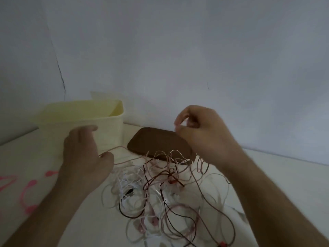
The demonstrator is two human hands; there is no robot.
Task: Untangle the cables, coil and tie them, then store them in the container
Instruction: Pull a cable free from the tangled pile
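One cream container (85, 120); one brown lid (156, 143); roughly four pink ties (26, 195); one cable tangle (169, 193), strands uncountable.

Two bare forearms, sleeveless to frame edge. Left hand (85, 154), right hand (201, 132): no rings, watch, gloves visible.

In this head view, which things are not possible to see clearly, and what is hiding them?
- Inside of the cream container: its near wall hides the bottom.
- Brown lid: the right hand and raised strands cover its right end.
- Cable tangle: dim and blurred, strands cannot be counted; the bottom edge cuts it off.
- Right fingers: motion blur hides which strand they pinch.
- Pink ties: cut off by the left edge.
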